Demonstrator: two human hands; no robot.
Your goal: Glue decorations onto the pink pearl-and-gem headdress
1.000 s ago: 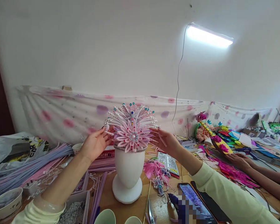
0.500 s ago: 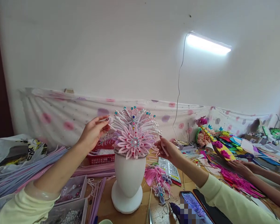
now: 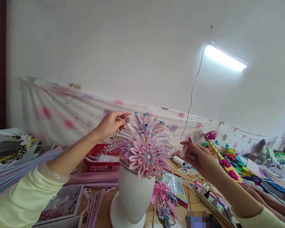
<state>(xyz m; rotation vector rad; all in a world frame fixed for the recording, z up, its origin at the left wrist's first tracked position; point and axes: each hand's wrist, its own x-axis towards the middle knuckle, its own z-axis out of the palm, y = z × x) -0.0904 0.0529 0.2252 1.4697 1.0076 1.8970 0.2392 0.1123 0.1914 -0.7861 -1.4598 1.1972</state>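
Note:
A pink and white headdress (image 3: 144,148) with beads, pearls and blue gems sits on a white foam head stand (image 3: 133,196) at the centre. My left hand (image 3: 110,125) reaches over its upper left side and pinches a beaded tip near the top between thumb and fingers. My right hand (image 3: 199,156) hovers to the right of the headdress, apart from it, fingers curled around a thin pink stick.
Bundles of lilac and pink pipe cleaners (image 3: 19,171) lie at left beside a red basket (image 3: 98,158) and bead trays (image 3: 61,205). Pink tassels (image 3: 165,199), a white spool (image 3: 178,161), a power strip (image 3: 216,204) and coloured paper (image 3: 237,164) crowd the right. Another person's arm (image 3: 270,202) rests at far right.
My left hand climbed from the headdress's left edge to its top. My right hand drew away to the right. The view swung, so the stand now looks tilted.

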